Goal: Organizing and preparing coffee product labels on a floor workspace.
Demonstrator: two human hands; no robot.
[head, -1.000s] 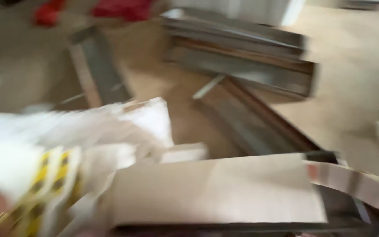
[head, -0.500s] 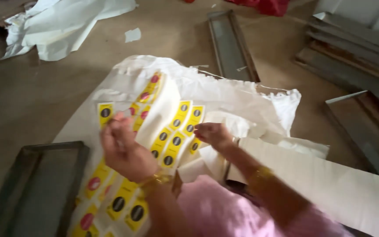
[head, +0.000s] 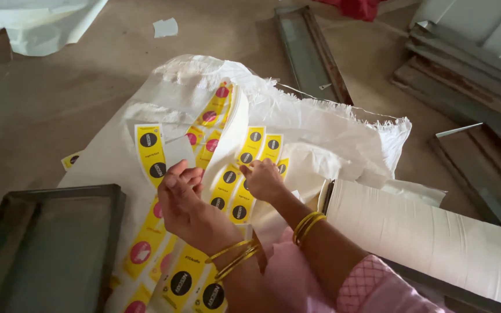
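Long white backing strips with yellow stickers (head: 249,152), each bearing a dark or pink round spot, lie spread over a white woven sack (head: 320,133) on the floor. My left hand (head: 182,196) holds the edge of one strip, fingers curled around the white backing beside a yellow sticker (head: 151,152). Just to its right, my right hand (head: 262,179) pinches another sticker strip with its fingertips. Both wrists wear yellow bangles, and a pink sleeve (head: 372,284) covers my right forearm. More stickers (head: 195,284) run down under my left arm.
A dark metal tray (head: 47,243) sits at the lower left. A thick roll of white paper (head: 436,237) lies at the right. Grey metal channels (head: 311,52) and stacked trays (head: 471,64) lie at the back and right. A crumpled white sheet (head: 36,23) is at the top left.
The view swung from the metal trays to the sticker strips. Over the last half second my hands stay on the strips, the left fingers shifted slightly along the backing.
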